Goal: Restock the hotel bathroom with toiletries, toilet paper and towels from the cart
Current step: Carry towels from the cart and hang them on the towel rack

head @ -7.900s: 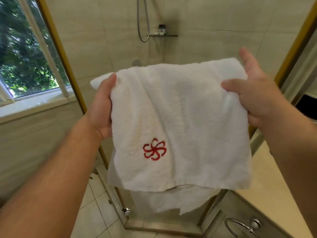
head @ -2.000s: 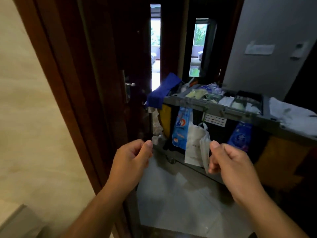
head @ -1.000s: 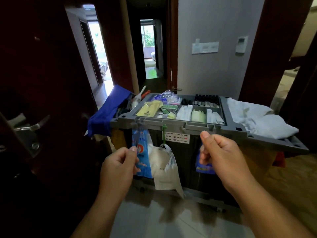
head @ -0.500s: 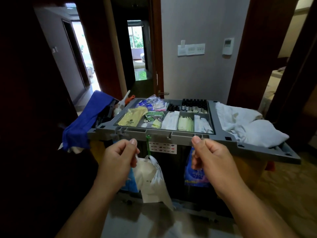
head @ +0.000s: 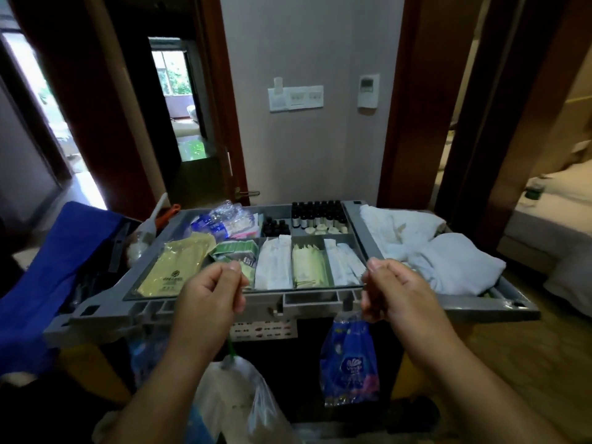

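Restocking stands at a pick-up stage: the left hand (head: 211, 296) and right hand (head: 395, 294) hover at lower centre of the frame over the front rim of the cart (head: 134, 310). Each grip is clenched, thumb on curled fingers, with nothing visible inside. Toiletries fill the tray at mid-frame: dark bottles (head: 317, 211) along the back, white sachets (head: 275, 267) and pale green packets (head: 309, 267) in the front compartments, a yellow packet (head: 174, 270) to the left. Towels (head: 442, 254) lie heaped at the cart's right end. A blue bag (head: 349, 357) hangs below the rim just under the right hand, and a white bag (head: 237, 398) hangs at bottom centre; whether either holds toilet paper cannot be told. The bathroom is out of view, so what is already restocked there does not show. Judging by empty hands at a stocked cart, at least one more load appears left to choose and carry.
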